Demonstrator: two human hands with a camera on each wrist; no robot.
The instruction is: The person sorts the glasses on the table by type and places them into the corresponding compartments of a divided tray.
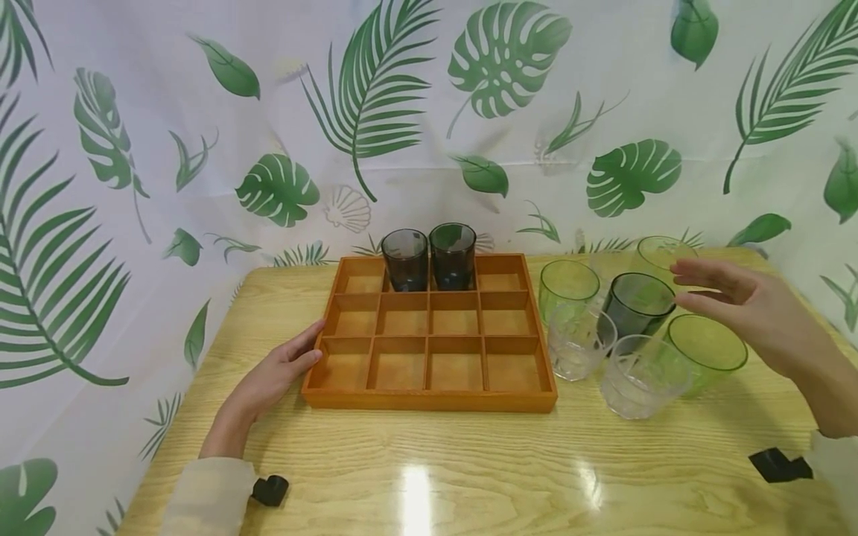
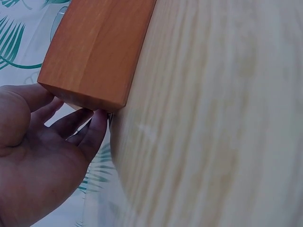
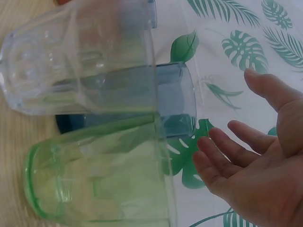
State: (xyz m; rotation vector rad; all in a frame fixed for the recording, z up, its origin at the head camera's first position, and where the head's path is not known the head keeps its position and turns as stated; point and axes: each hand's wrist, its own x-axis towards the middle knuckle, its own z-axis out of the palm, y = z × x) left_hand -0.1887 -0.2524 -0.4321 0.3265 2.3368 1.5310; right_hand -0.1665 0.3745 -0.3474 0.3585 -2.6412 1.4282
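My left hand (image 1: 268, 383) touches the left side of a wooden divided tray (image 1: 429, 402). In the left wrist view, its fingertips rest against the end of the tray (image 2: 94, 56). Two dark grey glasses (image 1: 405, 260) stand side by side in the tray's back row. To the right, my right hand (image 1: 771, 313) hovers over a group of glasses with its fingers apart and holds nothing. Nearest to it are a dark grey glass (image 1: 633, 305) and a green glass (image 1: 710, 353). The right wrist view has the fingers just beyond the rims of a green (image 3: 99, 179) and a clear glass (image 3: 80, 61).
Two clear glasses (image 1: 643, 380) stand at the front of the group, close to the tray's right wall. Further green glasses (image 1: 568, 286) are behind them. A leaf-print cloth (image 1: 523, 134) hangs along the back of the wooden table (image 1: 335, 469).
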